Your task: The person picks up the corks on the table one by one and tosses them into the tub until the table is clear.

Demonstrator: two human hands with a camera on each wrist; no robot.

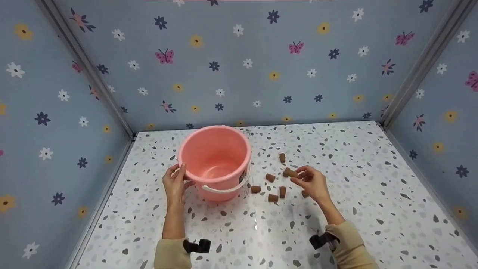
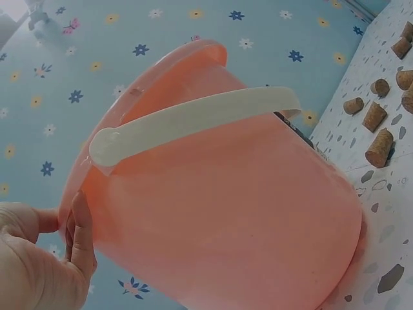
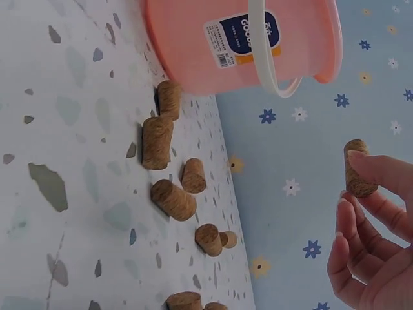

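A pink bucket (image 1: 214,196) stands on the speckled tabletop, its white handle (image 2: 193,119) hanging down on the near side. My left hand (image 1: 175,185) grips the bucket's rim at the left, thumb on one side and fingers on the other. In the right wrist view, my right hand (image 3: 381,239) pinches a cork (image 3: 357,169) between thumb and fingers, held above the table. Several loose corks (image 1: 273,197) lie to the right of the bucket, below and around the right hand. Inside the bucket only bare pink plastic shows.
Blue walls (image 1: 257,82) printed with flowers and butterflies enclose the table at the back and both sides. Metal strips (image 1: 89,67) run along the wall corners. A label (image 3: 242,39) is stuck on the bucket's right side. The white speckled table (image 1: 358,209) extends to the right.
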